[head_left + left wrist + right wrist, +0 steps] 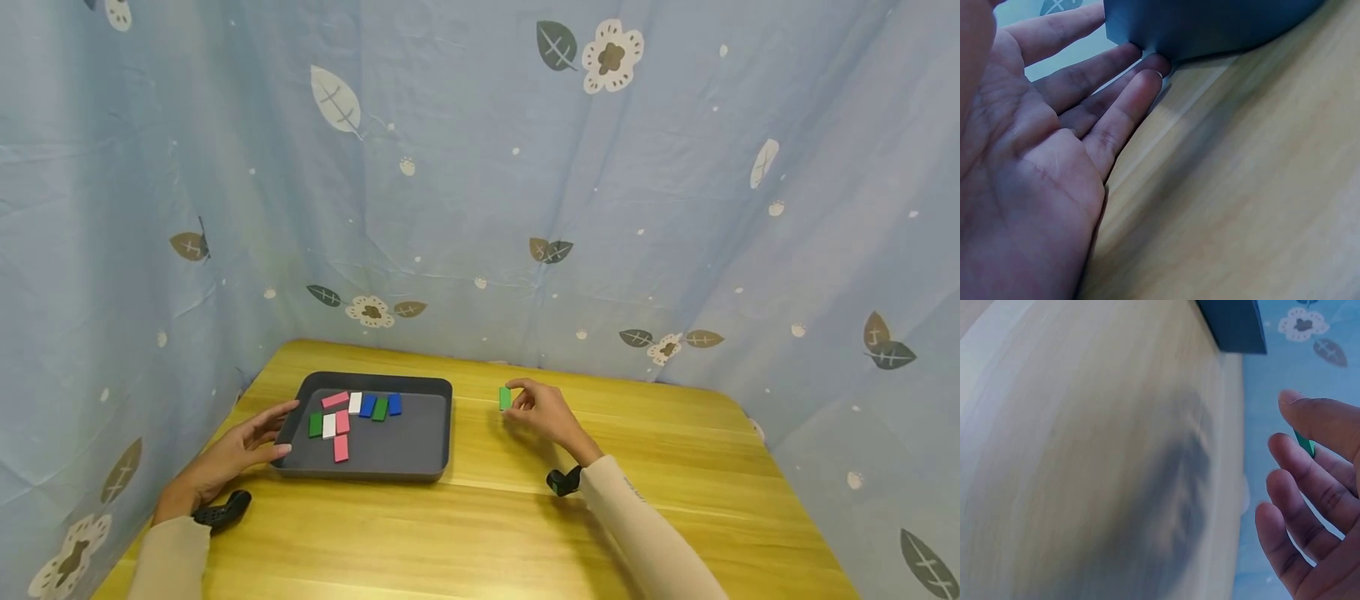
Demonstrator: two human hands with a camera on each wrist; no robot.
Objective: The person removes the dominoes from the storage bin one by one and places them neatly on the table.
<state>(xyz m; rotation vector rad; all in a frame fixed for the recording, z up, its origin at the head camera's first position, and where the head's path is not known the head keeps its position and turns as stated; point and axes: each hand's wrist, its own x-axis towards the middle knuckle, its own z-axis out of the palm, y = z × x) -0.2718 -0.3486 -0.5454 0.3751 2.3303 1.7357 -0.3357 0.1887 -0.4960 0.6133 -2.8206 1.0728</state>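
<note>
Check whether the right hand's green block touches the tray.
Apart: the head view shows bare tabletop between the tray and the green block in the right hand.

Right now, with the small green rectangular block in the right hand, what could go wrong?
1. The right hand pinches the small green rectangular block near its edge, so it might slip onto the yellow wood-grain table.
2. The left hand touches the left side of the dark grey rectangular tray; a nudge could slide it and shift the pink, white, blue and green rectangular blocks inside.
</note>
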